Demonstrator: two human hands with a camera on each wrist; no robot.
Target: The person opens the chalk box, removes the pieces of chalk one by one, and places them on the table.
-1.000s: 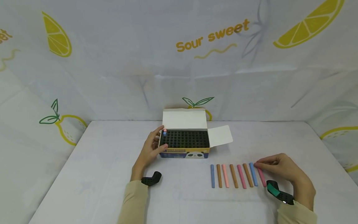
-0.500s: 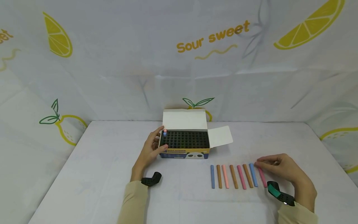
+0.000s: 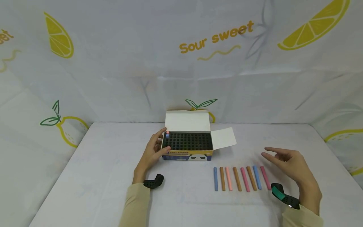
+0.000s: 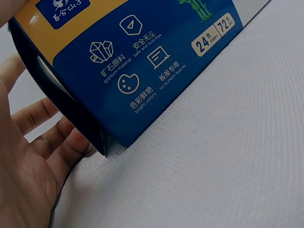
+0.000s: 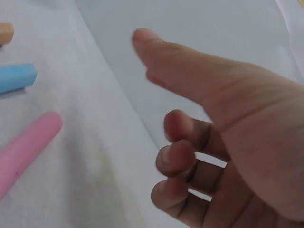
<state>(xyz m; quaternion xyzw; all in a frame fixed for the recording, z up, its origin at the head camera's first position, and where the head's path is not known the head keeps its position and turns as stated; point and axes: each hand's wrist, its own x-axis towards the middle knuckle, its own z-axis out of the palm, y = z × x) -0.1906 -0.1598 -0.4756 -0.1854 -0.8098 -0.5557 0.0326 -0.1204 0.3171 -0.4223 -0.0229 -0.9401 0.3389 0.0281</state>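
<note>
We see our right hand (image 3: pixel 292 162) open, holding nothing, just above the far end of the pink chalk (image 3: pixel 265 177), whose long axis points away from us; our left hand (image 3: pixel 151 151) grips the chalk box (image 3: pixel 187 148)

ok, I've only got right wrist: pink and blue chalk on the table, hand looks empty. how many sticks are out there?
Observer: Eight. The row of chalk sticks lies side by side on the table, in front of the right hand.
Operator: left hand?
Observer: The left hand grips the left end of the open chalk box.
Operator: anything in the box?
Observer: Two standing sticks, pink and blue, are in its far left corner. The other holes look dark.
</note>
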